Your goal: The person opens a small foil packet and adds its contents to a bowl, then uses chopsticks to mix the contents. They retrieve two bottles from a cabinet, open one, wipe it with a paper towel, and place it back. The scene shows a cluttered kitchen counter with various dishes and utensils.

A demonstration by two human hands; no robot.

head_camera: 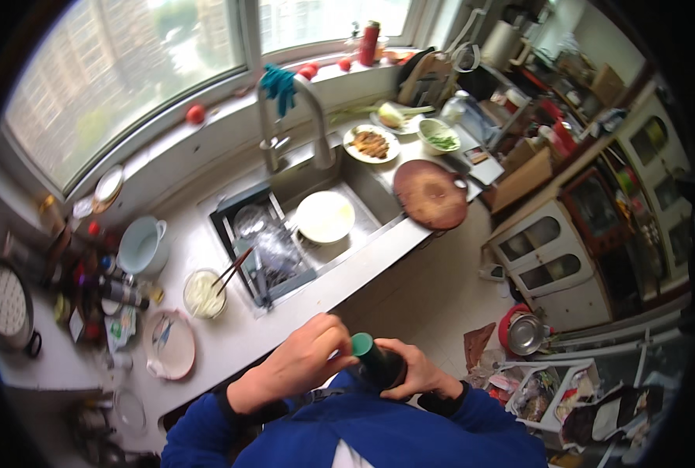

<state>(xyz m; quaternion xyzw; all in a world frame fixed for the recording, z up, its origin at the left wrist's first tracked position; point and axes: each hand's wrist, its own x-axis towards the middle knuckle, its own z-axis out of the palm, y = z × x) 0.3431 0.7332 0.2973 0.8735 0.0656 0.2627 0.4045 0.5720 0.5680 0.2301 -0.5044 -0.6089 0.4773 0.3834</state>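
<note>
Close in front of my blue jacket, my right hand wraps around a dark bottle with a green cap. The bottle is tilted, its top towards the counter. From the other side, the curled fingers of my left hand pinch at the cap's edge; their tips are partly hidden. Beyond my hands on the counter stands a glass bowl of pale shredded food, with brown chopsticks resting in it. An oval fish-patterned plate lies left of my left hand.
A white bowl sits in the steel sink under a faucet. A round wooden cutting board overhangs the counter's front edge. Behind it are a plate of brown food and a bowl of chopped greens. Bottles crowd the left.
</note>
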